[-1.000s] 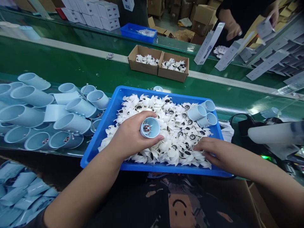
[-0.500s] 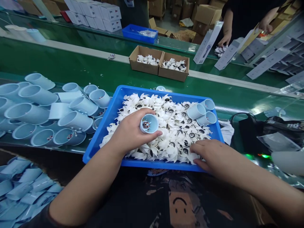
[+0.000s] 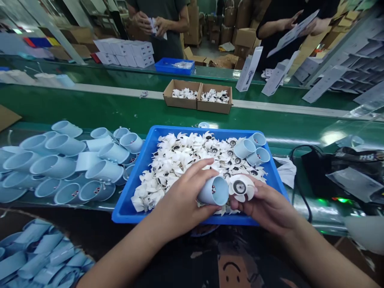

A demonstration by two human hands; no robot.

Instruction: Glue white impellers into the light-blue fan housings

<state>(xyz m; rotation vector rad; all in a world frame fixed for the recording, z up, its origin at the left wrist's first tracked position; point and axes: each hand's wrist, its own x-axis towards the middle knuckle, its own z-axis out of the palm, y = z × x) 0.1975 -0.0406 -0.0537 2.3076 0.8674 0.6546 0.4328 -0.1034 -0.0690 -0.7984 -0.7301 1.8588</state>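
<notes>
My left hand [image 3: 183, 198] is wrapped round a pale blue plastic cup-shaped housing [image 3: 213, 191], its open mouth turned to the right. My right hand [image 3: 264, 206] pinches a white fan impeller [image 3: 241, 187] with a dark metal hub, held right beside the housing's mouth. Both hands hover over the near edge of a blue tray [image 3: 127, 200] heaped with white impellers [image 3: 183, 154]. Three more blue housings [image 3: 251, 146] lie in the tray's far right corner.
A pile of blue housings [image 3: 63, 164] lies left of the tray on the green belt [image 3: 120, 110]. Two cardboard boxes [image 3: 198, 96] of impellers sit farther back. Black cable and device [image 3: 339, 168] lie at right. Blue sleeves [image 3: 33, 252] fill the lower left. Other people work across the line.
My right hand lifted an impeller out of the tray. My left hand turned the housing sideways and brought it down to meet it. The view tilted upward.
</notes>
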